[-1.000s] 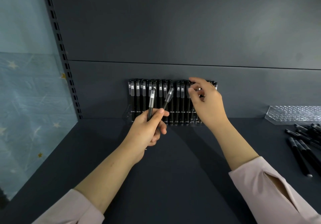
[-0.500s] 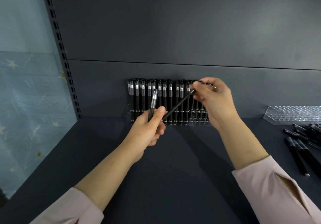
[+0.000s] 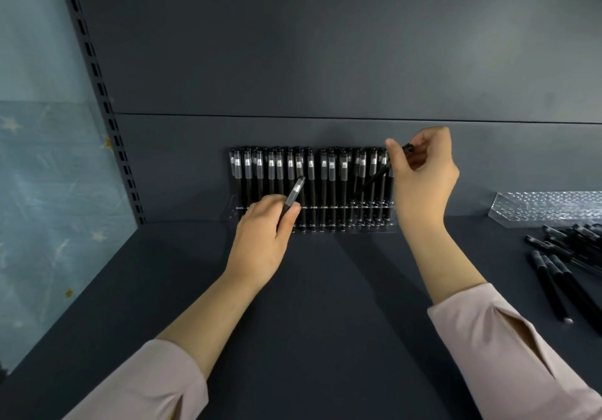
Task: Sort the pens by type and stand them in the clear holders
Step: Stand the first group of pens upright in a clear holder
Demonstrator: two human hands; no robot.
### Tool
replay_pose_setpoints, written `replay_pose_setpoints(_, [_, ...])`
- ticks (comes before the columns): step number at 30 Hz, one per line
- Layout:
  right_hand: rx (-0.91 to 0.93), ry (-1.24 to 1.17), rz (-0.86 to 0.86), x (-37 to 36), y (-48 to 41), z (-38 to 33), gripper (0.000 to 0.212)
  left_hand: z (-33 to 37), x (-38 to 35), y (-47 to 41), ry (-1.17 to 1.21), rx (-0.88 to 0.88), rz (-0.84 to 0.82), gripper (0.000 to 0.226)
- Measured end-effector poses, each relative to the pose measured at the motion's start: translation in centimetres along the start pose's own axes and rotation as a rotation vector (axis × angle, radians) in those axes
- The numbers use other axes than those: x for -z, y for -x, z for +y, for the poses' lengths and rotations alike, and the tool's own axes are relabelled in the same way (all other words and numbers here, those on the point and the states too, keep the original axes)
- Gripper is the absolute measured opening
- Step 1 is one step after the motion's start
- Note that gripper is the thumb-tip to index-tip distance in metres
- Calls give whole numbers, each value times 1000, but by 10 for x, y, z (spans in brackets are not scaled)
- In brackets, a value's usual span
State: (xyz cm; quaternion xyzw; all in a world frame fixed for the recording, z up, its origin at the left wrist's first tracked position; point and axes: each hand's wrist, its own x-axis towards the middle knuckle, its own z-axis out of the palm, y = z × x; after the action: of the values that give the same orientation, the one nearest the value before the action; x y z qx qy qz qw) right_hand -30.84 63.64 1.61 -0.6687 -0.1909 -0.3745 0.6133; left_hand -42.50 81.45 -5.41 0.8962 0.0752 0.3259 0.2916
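Observation:
A clear holder stands against the back wall, filled with several upright black pens with frosted caps. My left hand is in front of its middle, shut on one black pen that points up and to the right. My right hand is at the holder's right end, gripping another black pen by its top; that pen slants down to the left among the standing ones.
A second clear holder with no pens lies at the back right. Several loose black pens lie in a heap on the dark shelf at the right edge. A perforated upright and blue starred panel bound the left.
My right hand took one of the two pens from my left hand and carried it to the holder's right end. My left hand sank slightly with the remaining pen.

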Motion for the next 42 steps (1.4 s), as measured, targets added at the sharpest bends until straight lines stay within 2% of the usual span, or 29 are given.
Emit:
replay_pose_setpoints(8, [95,124,-79,-4,-3,2,24,-2,-3,-2,-57,6,-31,44])
replay_pose_setpoints(12, [159,174,-108,-4,-3,-3,24,-3,-3,-2,-68,35,-28,29])
replay_pose_setpoints(24, [226,355,-264,-17,1,5,24,-5,-5,-4,-35,17,-20,37])
replay_pose_setpoints(31, [185,294,-314,-17,0,8,15,-5,-2,-5,36,59,-36,52])
replay_pose_setpoints(35, [170,295,-334,-16,-1,8,15,-1,0,-5,115,94,-28,43])
replay_pose_setpoints(42, [183,311,-365,-16,-2,4,17,-1,2,-5,224,134,61,42])
